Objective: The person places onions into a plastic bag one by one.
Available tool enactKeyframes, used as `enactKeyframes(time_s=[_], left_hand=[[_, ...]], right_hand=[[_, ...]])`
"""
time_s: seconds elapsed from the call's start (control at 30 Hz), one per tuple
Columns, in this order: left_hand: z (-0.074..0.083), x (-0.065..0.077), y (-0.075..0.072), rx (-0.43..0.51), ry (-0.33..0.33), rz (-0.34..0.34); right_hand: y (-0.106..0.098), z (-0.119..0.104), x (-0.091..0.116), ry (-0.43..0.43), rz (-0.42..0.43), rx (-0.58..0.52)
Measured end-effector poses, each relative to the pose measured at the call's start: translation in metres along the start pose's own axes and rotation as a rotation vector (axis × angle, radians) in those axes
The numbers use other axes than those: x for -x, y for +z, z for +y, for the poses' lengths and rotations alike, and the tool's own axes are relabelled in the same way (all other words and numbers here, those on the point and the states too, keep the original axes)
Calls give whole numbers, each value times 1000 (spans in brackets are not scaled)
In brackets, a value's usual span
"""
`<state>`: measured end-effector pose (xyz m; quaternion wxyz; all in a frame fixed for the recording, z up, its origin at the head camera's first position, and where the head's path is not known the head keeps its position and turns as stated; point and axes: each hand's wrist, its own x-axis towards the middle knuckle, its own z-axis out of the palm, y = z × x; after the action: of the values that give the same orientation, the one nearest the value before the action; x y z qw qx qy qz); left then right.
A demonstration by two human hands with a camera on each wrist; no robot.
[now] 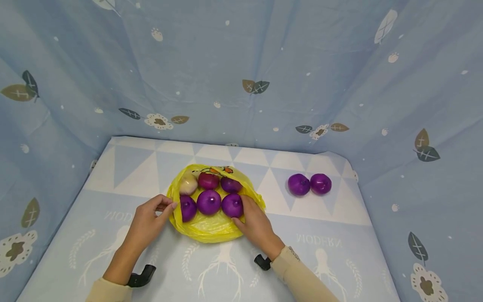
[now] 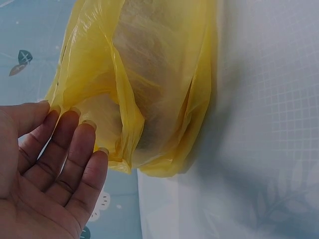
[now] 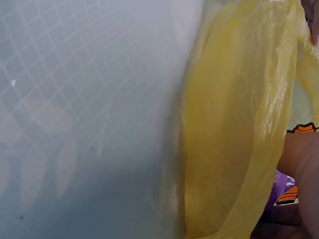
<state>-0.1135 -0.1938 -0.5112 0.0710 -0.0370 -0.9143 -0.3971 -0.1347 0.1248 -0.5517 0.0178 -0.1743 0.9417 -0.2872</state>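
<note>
A yellow plastic bag (image 1: 205, 233) lies with its mouth open on the table, several purple onions (image 1: 209, 202) and one pale onion (image 1: 188, 184) inside it. At the bag's left rim, my left hand (image 1: 149, 220) pinches the plastic between thumb and fingertips, as the left wrist view shows. My right hand (image 1: 258, 224) reaches into the right side of the bag, thumb and fingers around a purple onion (image 1: 232, 205). In the right wrist view the bag's side (image 3: 224, 134) hides most of that hand, and only a bit of purple onion (image 3: 280, 189) shows.
Two more purple onions (image 1: 299, 184) sit side by side on the table to the right of the bag. The table has a patterned cloth (image 1: 324, 235). Blue printed curtains (image 1: 211, 63) stand behind it and at both sides. Black curved pieces (image 1: 142, 277) show by both wrists.
</note>
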Motion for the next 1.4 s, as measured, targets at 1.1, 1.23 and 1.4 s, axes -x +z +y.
enactKeyframes(time_s=[1.1, 1.23, 1.4], left_hand=[[1, 0, 1, 0, 7, 5], [1, 0, 1, 5, 2, 2], [0, 0, 0, 3, -2, 1]], right_hand=[[-94, 18, 22, -222, 450, 60], [-110, 39, 22, -167, 496, 83], [-124, 73, 20, -70, 519, 87]])
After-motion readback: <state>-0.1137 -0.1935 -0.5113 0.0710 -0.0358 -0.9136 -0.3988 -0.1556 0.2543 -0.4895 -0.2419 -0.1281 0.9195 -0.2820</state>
